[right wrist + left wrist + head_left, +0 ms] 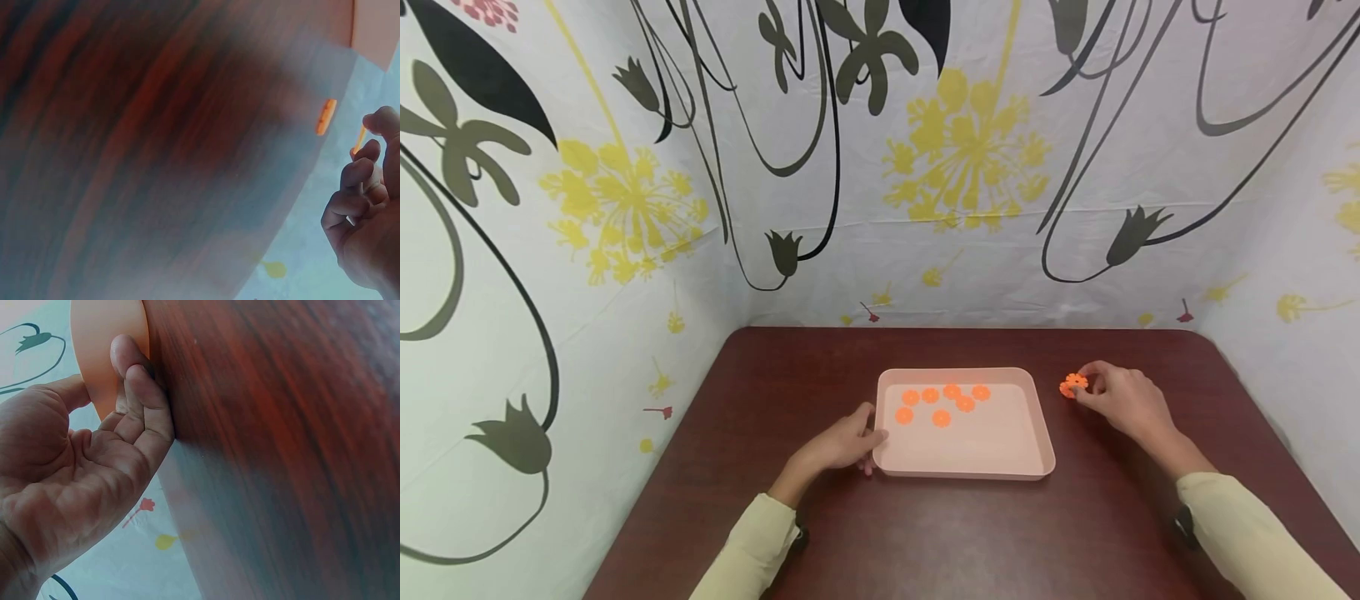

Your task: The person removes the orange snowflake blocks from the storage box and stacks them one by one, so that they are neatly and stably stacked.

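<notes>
A pale pink tray lies on the table with several flat orange flower-shaped pieces in its upper left and middle. At its left side my left hand grips the rim, thumb on the inside and fingers outside, as the left wrist view also shows with the tray wall. To the right of the tray, my right hand pinches an orange flower-shaped piece between thumb and fingers, seen edge-on in the right wrist view. Another orange piece rests on the table just beyond the fingertips.
The dark reddish-brown wooden table extends around the tray on all sides. White cloth walls with floral prints stand behind the table and at its left and right.
</notes>
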{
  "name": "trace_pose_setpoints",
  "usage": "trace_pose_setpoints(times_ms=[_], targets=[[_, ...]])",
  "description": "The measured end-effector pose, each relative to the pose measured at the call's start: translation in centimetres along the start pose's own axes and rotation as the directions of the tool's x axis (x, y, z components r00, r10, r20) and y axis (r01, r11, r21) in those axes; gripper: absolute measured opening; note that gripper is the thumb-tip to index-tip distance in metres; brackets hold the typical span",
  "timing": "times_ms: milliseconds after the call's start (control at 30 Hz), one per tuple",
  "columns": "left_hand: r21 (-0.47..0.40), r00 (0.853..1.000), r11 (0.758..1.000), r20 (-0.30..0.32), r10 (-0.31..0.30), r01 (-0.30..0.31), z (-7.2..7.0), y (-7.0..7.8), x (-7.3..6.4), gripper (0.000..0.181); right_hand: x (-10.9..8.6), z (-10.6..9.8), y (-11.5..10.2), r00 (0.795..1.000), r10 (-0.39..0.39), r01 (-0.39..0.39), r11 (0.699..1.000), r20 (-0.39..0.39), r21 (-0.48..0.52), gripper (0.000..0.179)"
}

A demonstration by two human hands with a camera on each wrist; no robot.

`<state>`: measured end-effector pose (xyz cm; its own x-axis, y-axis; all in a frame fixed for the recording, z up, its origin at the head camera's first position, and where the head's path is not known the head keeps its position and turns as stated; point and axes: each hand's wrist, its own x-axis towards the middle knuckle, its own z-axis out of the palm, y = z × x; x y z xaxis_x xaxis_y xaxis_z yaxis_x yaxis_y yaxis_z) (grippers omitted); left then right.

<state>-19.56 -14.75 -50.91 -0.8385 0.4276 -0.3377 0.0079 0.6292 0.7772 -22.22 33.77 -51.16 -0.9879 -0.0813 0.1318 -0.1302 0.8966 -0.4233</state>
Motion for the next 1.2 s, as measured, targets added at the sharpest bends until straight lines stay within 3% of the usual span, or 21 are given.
trace_pose_setpoints(times_ms=[367, 833, 1200], targets=[[-0.017, 1.000, 1.000, 0.007, 0.001, -0.001, -0.1, -0.1, 0.1, 0.042, 0.8, 1.4, 0.7, 0.999, -0.009, 0.010, 0.999, 0.033, -0.052, 0.039], [-0.019, 1.000, 1.000, 0.001, 0.019, -0.019, -0.1, -0.1, 0.2, 0.041, 0.8, 1.4, 0.8, 0.999, -0.015, 0.017, 0.998, 0.035, -0.058, 0.042], [-0.020, 1.000, 1.000, 0.006, 0.009, -0.009, -0.2, -0.1, 0.1, 0.042, 0.3, 1.1, -3.6, 0.997, -0.050, 0.053, 0.998, -0.066, 0.030, 0.048]])
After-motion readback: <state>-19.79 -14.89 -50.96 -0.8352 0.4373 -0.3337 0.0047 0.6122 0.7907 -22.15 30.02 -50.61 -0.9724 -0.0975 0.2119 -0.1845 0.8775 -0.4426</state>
